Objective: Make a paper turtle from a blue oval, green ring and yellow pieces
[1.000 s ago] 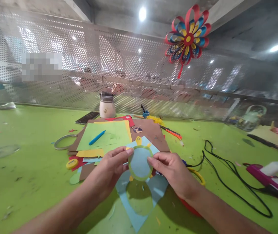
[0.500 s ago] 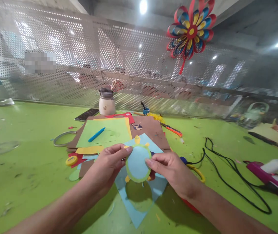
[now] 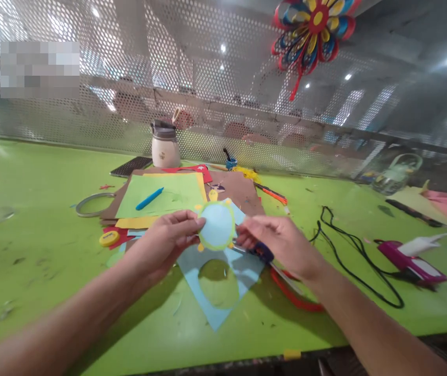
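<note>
A paper turtle (image 3: pixel 217 225), with a pale blue oval back, green rim and yellow head and feet, is held up in front of me. My left hand (image 3: pixel 180 230) pinches its left edge between thumb and fingers. My right hand (image 3: pixel 272 237) is at its right side with curled fingers; whether they touch the rim or grip something else is unclear. Partly hidden below that hand are a dark blue object (image 3: pixel 263 253) and a red curved handle (image 3: pixel 296 298). Under the turtle lies a light blue sheet (image 3: pixel 215 317) with a round hole.
A blue pen (image 3: pixel 149 199) rests on green paper (image 3: pixel 129 204) and brown card (image 3: pixel 242 184). Behind stand a white flask (image 3: pixel 165 149) and a perforated screen (image 3: pixel 227 125). A black cord (image 3: pixel 360 245) and magenta power strip (image 3: pixel 411 263) lie right.
My view has tilted down, showing the table's near edge. My right thumb has come off the turtle's face toward its edge. More of the dark blue object and red handle shows.
</note>
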A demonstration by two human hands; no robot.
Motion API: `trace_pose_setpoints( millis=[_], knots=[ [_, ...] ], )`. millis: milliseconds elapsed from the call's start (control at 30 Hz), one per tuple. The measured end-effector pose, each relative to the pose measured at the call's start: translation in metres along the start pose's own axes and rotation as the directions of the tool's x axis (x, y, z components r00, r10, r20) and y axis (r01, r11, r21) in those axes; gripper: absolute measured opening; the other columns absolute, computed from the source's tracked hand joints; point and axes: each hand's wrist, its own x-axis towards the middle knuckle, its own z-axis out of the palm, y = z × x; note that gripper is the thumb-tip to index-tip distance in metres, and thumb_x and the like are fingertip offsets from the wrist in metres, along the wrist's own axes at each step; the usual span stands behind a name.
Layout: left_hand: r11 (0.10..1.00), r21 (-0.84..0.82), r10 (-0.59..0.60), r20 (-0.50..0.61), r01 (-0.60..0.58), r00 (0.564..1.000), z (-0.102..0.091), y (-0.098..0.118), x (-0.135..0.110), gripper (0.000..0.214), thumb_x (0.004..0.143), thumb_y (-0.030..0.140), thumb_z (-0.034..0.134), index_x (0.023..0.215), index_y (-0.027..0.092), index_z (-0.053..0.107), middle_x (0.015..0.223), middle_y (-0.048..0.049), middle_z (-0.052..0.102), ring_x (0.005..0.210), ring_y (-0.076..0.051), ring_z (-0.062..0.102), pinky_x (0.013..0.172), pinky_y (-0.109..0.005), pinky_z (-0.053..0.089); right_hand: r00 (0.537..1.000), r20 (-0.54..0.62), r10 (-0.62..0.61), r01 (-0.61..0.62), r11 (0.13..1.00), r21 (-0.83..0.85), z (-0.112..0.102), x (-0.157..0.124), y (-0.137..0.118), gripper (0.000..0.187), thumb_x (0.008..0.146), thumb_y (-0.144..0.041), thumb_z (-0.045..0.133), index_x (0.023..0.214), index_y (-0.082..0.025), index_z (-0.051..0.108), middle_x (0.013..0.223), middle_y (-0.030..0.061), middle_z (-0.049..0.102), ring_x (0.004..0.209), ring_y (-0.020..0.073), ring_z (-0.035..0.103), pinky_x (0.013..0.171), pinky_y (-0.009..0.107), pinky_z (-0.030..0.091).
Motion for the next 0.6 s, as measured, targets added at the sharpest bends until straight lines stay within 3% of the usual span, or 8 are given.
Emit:
trace_pose_setpoints(
  millis=[67, 167, 333, 467, 600],
  knots=[
    [0.999, 0.003, 0.032, -0.063, -0.032, 0.997, -0.006, 0.003, 0.006, 0.022, 0.058, 0.021, 0.086, 0.065, 0.013, 0.067, 0.066, 0.0002, 0.064, 0.058, -0.008, 0.055, 0.056, -0.017, 0.048, 0.999, -0.047, -0.022, 0.016, 0.992, -0.122, -0.019, -0.003, 0.001, 0.039, 0.092, -0.051, 0.05, 0.094, -0.017, 0.069, 0.089, 0.0071, 0.073, 0.082, 0.0185, 0.066, 0.078, 0.033, 0.053],
    [0.995, 0.013, 0.096, -0.161, -0.095, 0.982, -0.015, 0.007, 0.015, 0.024, 0.056, 0.023, 0.087, 0.063, 0.014, 0.065, 0.061, 0.0024, 0.06, 0.054, -0.007, 0.051, 0.053, -0.016, 0.047, 0.999, -0.022, -0.027, 0.018, 0.938, -0.347, -0.051, -0.016, 0.008, 0.027, 0.091, -0.041, 0.055, 0.094, -0.02, 0.072, 0.096, 0.0069, 0.073, 0.089, 0.0219, 0.066, 0.082, 0.037, 0.052],
    [0.985, 0.008, 0.169, -0.235, -0.171, 0.957, -0.023, 0.012, 0.022, 0.024, 0.054, 0.023, 0.085, 0.065, 0.015, 0.065, 0.064, 0.0017, 0.061, 0.058, -0.008, 0.054, 0.054, -0.016, 0.048, 0.999, 0.018, -0.028, 0.033, 0.745, -0.667, -0.086, -0.054, 0.027, 0.025, 0.083, -0.026, 0.062, 0.104, -0.019, 0.072, 0.105, 0.013, 0.069, 0.102, 0.0329, 0.061, 0.093, 0.055, 0.045],
    [0.987, -0.005, 0.159, -0.194, -0.164, 0.968, -0.021, 0.01, 0.023, 0.023, 0.053, 0.02, 0.084, 0.063, 0.015, 0.064, 0.066, 0.0004, 0.063, 0.059, -0.009, 0.056, 0.052, -0.016, 0.048, 0.995, 0.094, -0.036, 0.096, 0.619, -0.779, -0.088, -0.07, 0.034, 0.05, 0.076, -0.016, 0.063, 0.126, -0.02, 0.062, 0.133, 0.0153, 0.056, 0.128, 0.0364, 0.045, 0.106, 0.059, 0.036],
    [0.994, 0.015, 0.109, -0.15, -0.108, 0.983, -0.02, 0.007, 0.025, 0.021, 0.053, 0.018, 0.084, 0.06, 0.014, 0.065, 0.062, -0.001, 0.063, 0.057, -0.01, 0.055, 0.05, -0.017, 0.047, 0.98, 0.189, -0.068, 0.194, 0.562, -0.804, -0.075, -0.055, 0.036, 0.061, 0.073, -0.008, 0.06, 0.133, -0.018, 0.055, 0.139, 0.0156, 0.052, 0.133, 0.0327, 0.04, 0.112, 0.053, 0.031]
  ],
)
